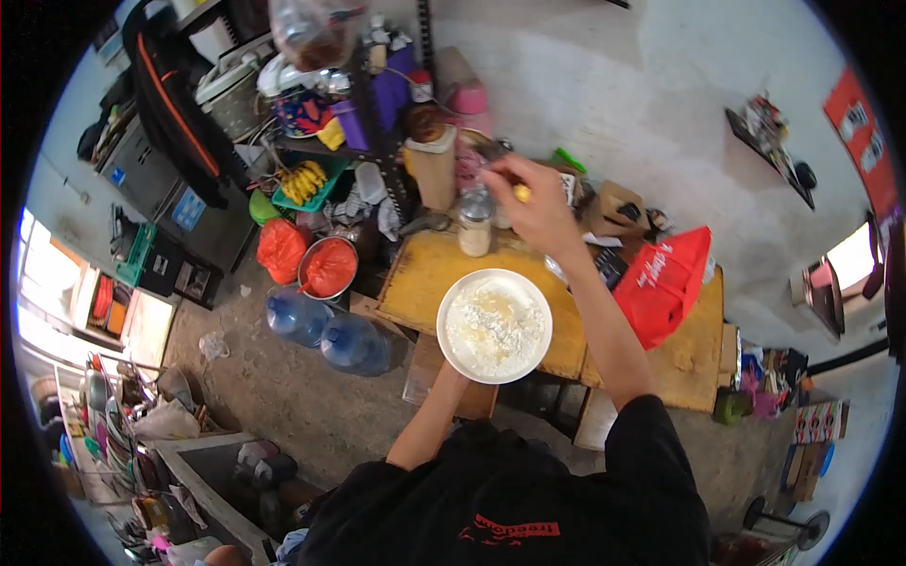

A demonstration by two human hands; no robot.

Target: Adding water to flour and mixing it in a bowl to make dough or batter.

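A white bowl [444, 338] with white powder [520, 325] and a pale yellowish substance [495, 304] on top is held over the table's near edge. My left hand supports the bowl from below; its fingers are hidden and only the wrist [455, 378] shows. My right hand [531, 201] is raised beyond the bowl, fingers bent, beside the top of a clear jar [475, 233] with pale contents. Whether the fingers touch the jar or pinch something small is unclear. A small yellow spot [522, 192] shows at the fingers.
On the yellow wooden table [417, 283] lie a red bag [665, 290] and an open cardboard box [617, 209]. A tall beige container [432, 166] stands behind the jar. Left on the floor are blue water jugs [354, 344] and a pot with a red plastic bag [329, 267].
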